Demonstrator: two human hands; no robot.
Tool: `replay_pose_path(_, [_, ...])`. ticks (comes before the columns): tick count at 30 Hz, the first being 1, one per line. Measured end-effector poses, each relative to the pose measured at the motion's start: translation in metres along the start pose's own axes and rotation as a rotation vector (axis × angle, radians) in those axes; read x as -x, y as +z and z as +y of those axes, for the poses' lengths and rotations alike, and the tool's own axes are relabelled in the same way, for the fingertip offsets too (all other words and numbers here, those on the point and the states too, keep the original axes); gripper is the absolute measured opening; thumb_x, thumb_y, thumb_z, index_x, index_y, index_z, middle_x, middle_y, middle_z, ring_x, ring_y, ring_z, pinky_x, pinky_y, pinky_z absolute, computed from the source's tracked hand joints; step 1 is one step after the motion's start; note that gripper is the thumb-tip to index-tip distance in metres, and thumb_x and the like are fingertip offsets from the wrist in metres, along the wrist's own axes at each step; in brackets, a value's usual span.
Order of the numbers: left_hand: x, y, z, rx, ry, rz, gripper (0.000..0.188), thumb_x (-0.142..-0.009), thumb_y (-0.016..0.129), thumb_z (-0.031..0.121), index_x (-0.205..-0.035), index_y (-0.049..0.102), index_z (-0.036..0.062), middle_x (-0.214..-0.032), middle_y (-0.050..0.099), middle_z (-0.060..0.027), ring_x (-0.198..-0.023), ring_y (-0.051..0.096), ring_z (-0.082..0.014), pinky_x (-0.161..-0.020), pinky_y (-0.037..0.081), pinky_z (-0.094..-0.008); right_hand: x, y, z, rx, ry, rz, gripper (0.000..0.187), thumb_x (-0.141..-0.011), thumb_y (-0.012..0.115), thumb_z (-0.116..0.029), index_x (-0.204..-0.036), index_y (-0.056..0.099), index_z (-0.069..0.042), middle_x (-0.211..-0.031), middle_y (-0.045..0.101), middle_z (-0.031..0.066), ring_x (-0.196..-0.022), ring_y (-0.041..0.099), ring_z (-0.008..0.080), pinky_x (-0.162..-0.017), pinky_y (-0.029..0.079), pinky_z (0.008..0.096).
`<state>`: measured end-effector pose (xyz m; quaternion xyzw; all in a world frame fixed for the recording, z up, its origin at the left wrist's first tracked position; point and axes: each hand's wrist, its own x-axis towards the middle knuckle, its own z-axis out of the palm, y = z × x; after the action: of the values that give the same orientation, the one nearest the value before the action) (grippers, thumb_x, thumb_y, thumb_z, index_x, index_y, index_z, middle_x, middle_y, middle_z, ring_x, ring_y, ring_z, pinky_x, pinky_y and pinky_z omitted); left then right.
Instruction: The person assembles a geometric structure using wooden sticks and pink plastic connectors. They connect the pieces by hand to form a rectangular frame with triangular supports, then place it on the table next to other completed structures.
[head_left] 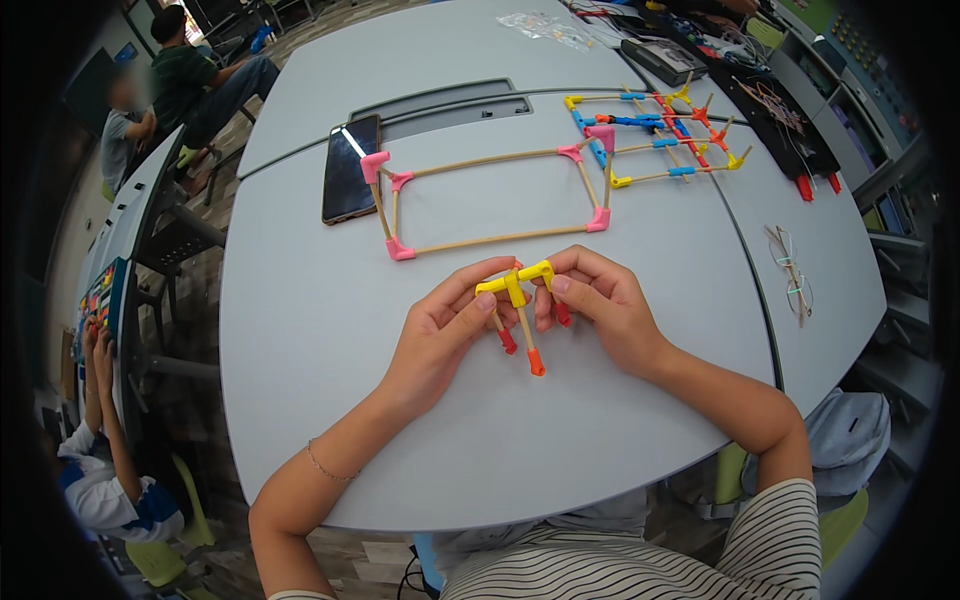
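Between both hands, just above the table, is a small assembly of yellow connectors (515, 287) and short wooden sticks with red and orange end caps. My left hand (447, 312) pinches its left yellow end with thumb and forefinger. Its right yellow end is in the fingers of my right hand (603, 300). One stick points toward me and ends in an orange cap (536, 362); a red cap (508, 343) sits left of it. Another red cap by the right fingers is partly hidden. Beyond the hands stands a frame of wooden sticks and pink connectors (400, 250).
A dark phone (350, 185) lies left of the pink frame. Behind it at right is a stick structure with yellow, blue and red connectors (680, 171). Glasses (795, 280) rest at the right. Tools and wires crowd the far right. Other people sit at the left.
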<state>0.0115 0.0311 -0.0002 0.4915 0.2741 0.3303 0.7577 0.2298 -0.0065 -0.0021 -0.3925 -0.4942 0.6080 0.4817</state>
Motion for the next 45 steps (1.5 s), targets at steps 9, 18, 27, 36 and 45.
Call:
replay_pose_path(9, [-0.001, 0.001, -0.007, -0.04, 0.05, 0.095, 0.036, -0.101, 0.054, 0.016, -0.132, 0.049, -0.0007, -0.119, 0.06, -0.0104, -0.113, 0.058, -0.0183, -0.099, 0.046, -0.0358, -0.002, 0.002, 0.011, -0.195, -0.027, -0.041, 0.023, -0.105, 0.045, -0.02, -0.119, 0.045, -0.002, -0.099, 0.064, 0.0116, -0.085, 0.066, 0.02, -0.08, 0.053, 0.0352])
replay_pose_path(18, [0.001, 0.001, -0.005, -0.032, 0.045, 0.061, 0.03, -0.105, 0.046, 0.029, -0.112, 0.058, 0.0028, -0.1, 0.06, -0.0053, -0.091, 0.056, -0.013, -0.077, 0.047, -0.0307, -0.002, 0.003, 0.002, -0.173, 0.07, -0.11, 0.021, -0.104, 0.047, -0.021, -0.115, 0.05, -0.003, -0.093, 0.064, 0.0079, -0.079, 0.063, 0.0134, -0.077, 0.051, 0.0292])
replay_pose_path(27, [0.002, 0.0, -0.009, -0.157, 0.07, 0.005, 0.032, -0.105, 0.046, 0.031, -0.103, 0.06, 0.0027, -0.091, 0.062, -0.0053, -0.082, 0.056, -0.0118, -0.074, 0.048, -0.0285, 0.003, 0.008, -0.004, -0.001, 0.1, -0.148, 0.025, -0.104, 0.049, -0.028, -0.113, 0.054, -0.005, -0.081, 0.063, 0.0031, -0.069, 0.059, 0.0081, -0.064, 0.047, 0.0225])
replay_pose_path(36, [0.004, -0.004, -0.007, -0.16, 0.021, -0.048, 0.033, -0.106, 0.043, 0.033, -0.095, 0.055, 0.0038, -0.091, 0.06, -0.0061, -0.081, 0.056, -0.013, -0.075, 0.047, -0.0283, 0.003, 0.009, -0.005, 0.031, 0.116, -0.138, 0.023, -0.103, 0.051, -0.026, -0.111, 0.055, -0.005, -0.08, 0.062, 0.0019, -0.068, 0.059, 0.007, -0.063, 0.048, 0.0224])
replay_pose_path(45, [0.005, -0.003, -0.008, -0.168, 0.044, -0.048, 0.033, -0.106, 0.043, 0.032, -0.102, 0.058, 0.0025, -0.093, 0.062, -0.006, -0.082, 0.057, -0.0131, -0.077, 0.048, -0.0287, 0.005, 0.01, -0.005, 0.104, 0.114, -0.126, 0.019, -0.101, 0.055, -0.019, -0.112, 0.056, -0.003, -0.082, 0.063, 0.0019, -0.068, 0.059, 0.0065, -0.062, 0.048, 0.0217])
